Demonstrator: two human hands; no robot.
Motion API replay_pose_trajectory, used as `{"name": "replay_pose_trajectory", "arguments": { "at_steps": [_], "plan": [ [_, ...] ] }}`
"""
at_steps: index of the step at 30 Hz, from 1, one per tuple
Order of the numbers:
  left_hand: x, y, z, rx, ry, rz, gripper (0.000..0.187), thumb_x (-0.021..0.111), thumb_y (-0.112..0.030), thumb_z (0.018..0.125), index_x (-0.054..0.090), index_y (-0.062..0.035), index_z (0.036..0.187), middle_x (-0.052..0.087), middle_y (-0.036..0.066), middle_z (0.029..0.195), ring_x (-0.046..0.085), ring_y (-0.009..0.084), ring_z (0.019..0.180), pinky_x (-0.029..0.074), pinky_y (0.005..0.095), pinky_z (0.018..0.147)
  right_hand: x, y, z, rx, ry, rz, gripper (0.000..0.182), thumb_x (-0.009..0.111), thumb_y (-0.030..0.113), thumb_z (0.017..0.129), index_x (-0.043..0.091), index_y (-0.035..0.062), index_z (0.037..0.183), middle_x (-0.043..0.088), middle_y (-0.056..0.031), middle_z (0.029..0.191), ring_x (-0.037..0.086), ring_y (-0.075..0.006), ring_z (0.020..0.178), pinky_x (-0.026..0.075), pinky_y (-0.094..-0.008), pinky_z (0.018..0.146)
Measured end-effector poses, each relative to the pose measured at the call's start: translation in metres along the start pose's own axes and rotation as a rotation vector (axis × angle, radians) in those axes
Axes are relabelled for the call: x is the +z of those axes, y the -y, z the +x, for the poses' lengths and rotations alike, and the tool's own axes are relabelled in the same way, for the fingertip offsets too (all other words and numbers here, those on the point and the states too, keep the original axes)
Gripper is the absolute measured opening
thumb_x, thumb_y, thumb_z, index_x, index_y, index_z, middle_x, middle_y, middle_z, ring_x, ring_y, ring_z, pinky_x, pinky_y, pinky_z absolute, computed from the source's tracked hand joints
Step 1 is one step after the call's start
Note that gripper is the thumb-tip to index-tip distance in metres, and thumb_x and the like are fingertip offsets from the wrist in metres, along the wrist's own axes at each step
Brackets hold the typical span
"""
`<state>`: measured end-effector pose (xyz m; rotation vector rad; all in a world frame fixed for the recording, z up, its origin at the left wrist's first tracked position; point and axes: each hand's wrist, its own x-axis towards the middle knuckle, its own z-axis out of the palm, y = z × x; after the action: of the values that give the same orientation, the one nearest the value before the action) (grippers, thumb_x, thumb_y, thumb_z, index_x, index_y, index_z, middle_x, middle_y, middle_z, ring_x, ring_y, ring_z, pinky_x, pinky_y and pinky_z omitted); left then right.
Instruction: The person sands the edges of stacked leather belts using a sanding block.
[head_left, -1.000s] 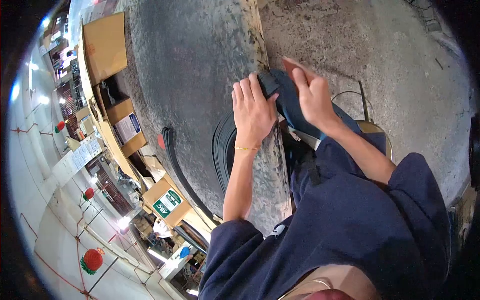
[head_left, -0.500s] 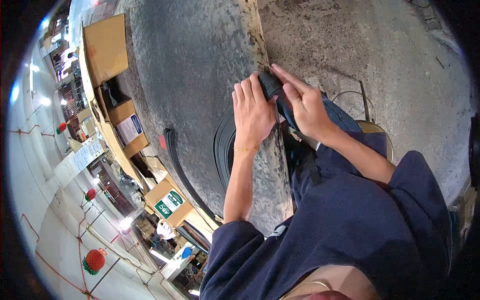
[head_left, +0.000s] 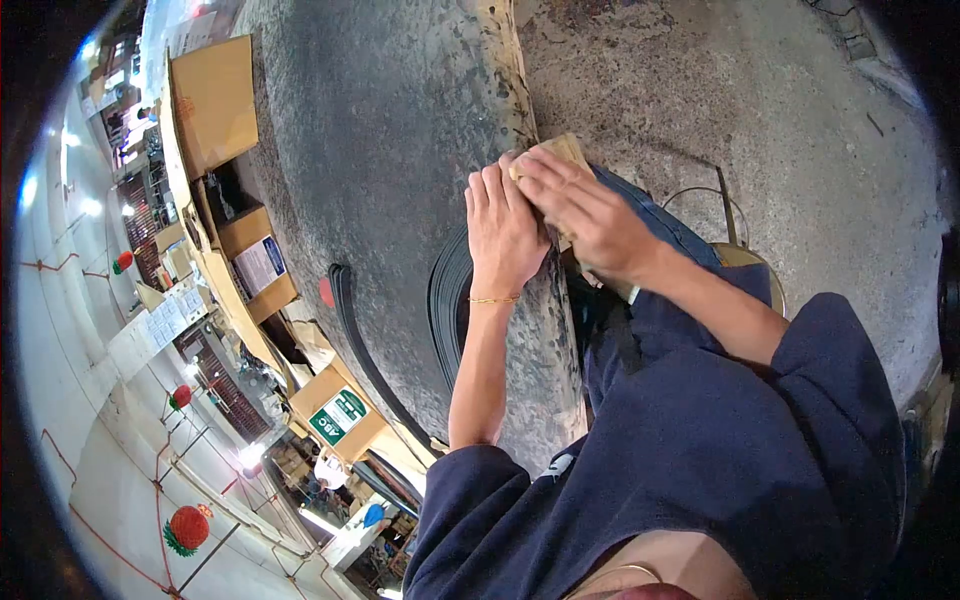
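Note:
My left hand (head_left: 505, 235) is closed near the table's right edge, fingers curled over the end of a bundle of black rubber-like strips (head_left: 446, 300). The strips bend in an arc on the dark worn tabletop (head_left: 400, 190) and pass behind my left wrist; their end is hidden by my hands. My right hand (head_left: 598, 220) is closed on a tan flat piece (head_left: 567, 150), which sticks out beyond its fingers. Its fingertips meet those of my left hand. I cannot tell what the tan piece is made of.
Another black strip bundle (head_left: 372, 365) lies curved to the left, beside a small red round thing (head_left: 326, 291). Open cardboard boxes (head_left: 213, 100) line the table's far side. Rough concrete floor (head_left: 700, 90) lies right of the table, with a round stool-like thing (head_left: 742, 257) by my leg.
My right hand has moved left over the strips' end, its fingers now bent rather than extended. The tan piece has come into view under it, and the black end is now covered. My left hand stays put.

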<state>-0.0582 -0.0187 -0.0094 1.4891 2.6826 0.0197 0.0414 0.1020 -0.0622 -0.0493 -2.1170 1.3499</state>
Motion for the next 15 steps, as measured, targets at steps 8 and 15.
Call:
{"name": "replay_pose_trajectory", "arguments": {
  "at_steps": [8, 15],
  "plan": [
    [-0.001, -0.005, 0.001, -0.022, -0.074, -0.034, 0.068, 0.07, -0.022, 0.086, 0.042, 0.0104, 0.139, 0.05, 0.023, 0.115, 0.05, 0.0402, 0.105, 0.042, 0.0485, 0.094, -0.008, 0.007, 0.01, 0.58, -0.107, 0.342, 0.036, 0.057, -0.002, 0.098, 0.062, -0.0019, 0.133, 0.063, -0.0218, 0.136, 0.059, -0.0346, 0.129, 0.052, -0.0408, 0.104],
    [-0.006, -0.009, 0.002, -0.03, -0.084, -0.017, 0.067, 0.069, -0.022, 0.086, 0.042, 0.0113, 0.138, 0.051, 0.023, 0.116, 0.049, 0.0414, 0.107, 0.042, 0.0491, 0.094, -0.02, -0.017, 0.017, 0.82, 0.158, 0.222, 0.028, 0.059, 0.002, 0.099, 0.067, 0.0016, 0.127, 0.073, -0.0232, 0.11, 0.074, -0.0371, 0.093, 0.057, -0.0423, 0.079]
  ]
}}
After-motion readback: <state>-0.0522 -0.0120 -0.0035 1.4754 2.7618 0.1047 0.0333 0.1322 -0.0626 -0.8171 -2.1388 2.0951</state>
